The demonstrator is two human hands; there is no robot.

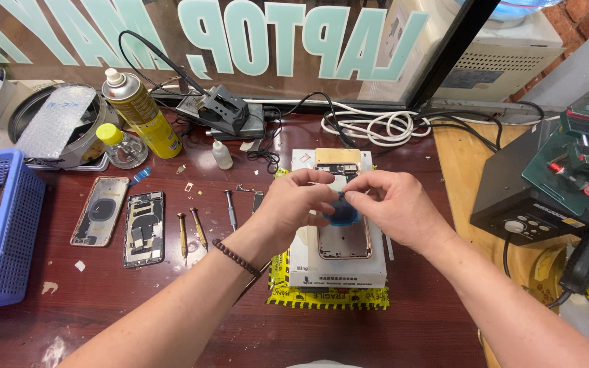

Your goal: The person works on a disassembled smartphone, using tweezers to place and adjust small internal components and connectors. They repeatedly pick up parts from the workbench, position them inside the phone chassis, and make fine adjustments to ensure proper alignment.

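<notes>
Both hands pinch blue tape roll over phone frame.

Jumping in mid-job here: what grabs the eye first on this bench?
Both hands meet at the centre: the left hand and right hand pinch a small roll of blue tape above an opened phone housing lying on a white heating pad. To the left, two more stripped phone backs lie on the dark red table, with a yellow spray can behind them.
</notes>
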